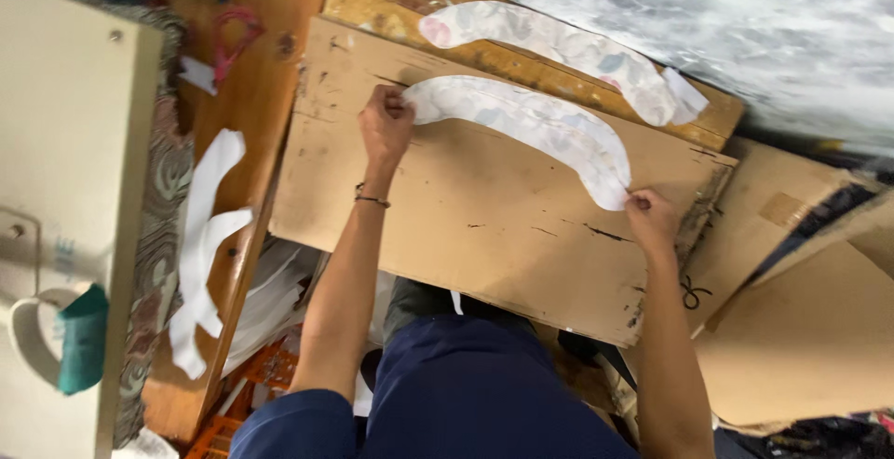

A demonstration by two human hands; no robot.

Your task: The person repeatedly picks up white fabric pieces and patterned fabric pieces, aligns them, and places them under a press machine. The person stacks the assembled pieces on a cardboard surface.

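On scuffed tan wooden board (466, 198) our left hand (385, 127) and right hand (651, 219) pinch curved pale floral fabric strip's (531, 124) ends; likely light, limp.

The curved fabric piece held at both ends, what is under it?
The curved fabric piece lies on a worn wooden board, with the left hand and right hand at its ends. The board surface beneath it is hidden.

Scratched pale wooden tabletop (484, 226), tilted in view. Darker brown bench (251, 124) at left beside a cream machine body (65, 142). Cardboard sheets (801, 329) at right. Mottled grey-white floor (745, 21) above. Soft, even light.
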